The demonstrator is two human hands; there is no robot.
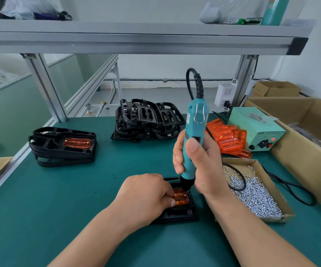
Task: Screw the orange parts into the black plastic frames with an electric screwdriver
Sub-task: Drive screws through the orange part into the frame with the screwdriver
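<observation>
I'm watching through a single head-worn wide-angle camera, looking forward and down, sitting close over the green tabletop (63, 199); it's taking in everything from the near edge up to the overhead shelf (136, 35).

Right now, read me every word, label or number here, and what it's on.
"LED": front of the pale green metal power box.
Other print beside it: too blurred to read.
Side label on the teal electric screwdriver: too small to read.
Red label on the teal tube on the grey shelf: blurred.

Right hand (201, 164) grips screwdriver (194, 120) upright over orange part (182, 199)
</observation>
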